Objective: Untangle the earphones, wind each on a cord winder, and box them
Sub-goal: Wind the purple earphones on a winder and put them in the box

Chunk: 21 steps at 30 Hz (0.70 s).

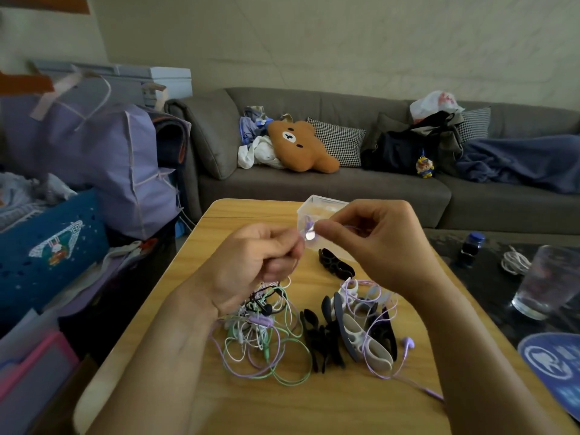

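Note:
A tangle of earphones [266, 340] in green, white, purple and black lies on the wooden table [219, 403]. My left hand [260, 265] is raised above it with its fingers curled round cords that hang down into the pile. My right hand [376, 240] pinches a purple earbud [309, 235] between thumb and fingers, close to the left hand. A second purple earbud [408, 343] lies on the table with its cord looped over a heap of black and white cord winders [354, 328]. A clear plastic box [317, 208] stands behind my hands, partly hidden.
One black winder [335, 262] lies apart near the box. On the dark table at right stand a glass of water [546, 281], a small blue-capped bottle [470, 246] and a coiled white cable [514, 262]. A grey sofa [314, 189] is beyond; bags and bins crowd the left.

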Each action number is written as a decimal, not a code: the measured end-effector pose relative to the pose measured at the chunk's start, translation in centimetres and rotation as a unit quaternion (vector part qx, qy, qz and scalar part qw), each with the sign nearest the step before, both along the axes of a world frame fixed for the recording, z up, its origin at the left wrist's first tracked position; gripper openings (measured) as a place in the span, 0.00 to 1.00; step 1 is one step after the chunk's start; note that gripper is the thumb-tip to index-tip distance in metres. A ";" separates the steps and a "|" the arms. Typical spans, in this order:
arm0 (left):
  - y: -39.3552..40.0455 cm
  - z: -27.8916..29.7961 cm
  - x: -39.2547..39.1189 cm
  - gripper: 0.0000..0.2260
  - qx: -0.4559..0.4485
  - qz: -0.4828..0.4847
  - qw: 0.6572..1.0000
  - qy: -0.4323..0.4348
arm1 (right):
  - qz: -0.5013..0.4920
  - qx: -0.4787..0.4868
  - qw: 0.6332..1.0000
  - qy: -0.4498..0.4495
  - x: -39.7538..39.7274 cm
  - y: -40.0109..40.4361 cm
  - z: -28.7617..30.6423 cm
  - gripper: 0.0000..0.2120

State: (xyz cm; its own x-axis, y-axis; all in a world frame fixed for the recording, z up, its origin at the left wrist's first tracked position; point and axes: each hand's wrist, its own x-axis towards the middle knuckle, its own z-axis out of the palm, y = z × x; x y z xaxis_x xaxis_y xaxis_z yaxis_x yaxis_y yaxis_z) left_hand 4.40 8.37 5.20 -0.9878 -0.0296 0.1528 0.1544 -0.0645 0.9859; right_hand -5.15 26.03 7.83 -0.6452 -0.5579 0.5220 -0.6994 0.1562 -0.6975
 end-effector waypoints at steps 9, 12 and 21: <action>0.0 0.4 0.4 0.12 0.185 0.011 0.980 0.073 | -0.039 0.143 0.989 -0.004 0.0 -1.2 -0.8 0.14; 0.2 0.4 -0.2 0.11 0.264 0.083 0.956 0.093 | -0.009 0.173 0.985 0.007 1.3 -2.2 -0.7 0.15; -0.8 -1.2 -1.2 0.09 0.031 0.236 0.967 0.093 | 0.053 0.292 0.953 0.063 4.2 -3.7 -0.7 0.18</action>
State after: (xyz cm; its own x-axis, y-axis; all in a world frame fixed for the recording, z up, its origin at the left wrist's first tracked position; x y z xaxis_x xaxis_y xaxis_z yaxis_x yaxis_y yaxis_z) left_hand 3.25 7.61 3.95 -0.8173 -0.4853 0.3106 0.3556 -0.0008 0.9346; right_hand -0.94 22.29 7.16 -0.5221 -0.8353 0.1721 -0.8051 0.4162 -0.4226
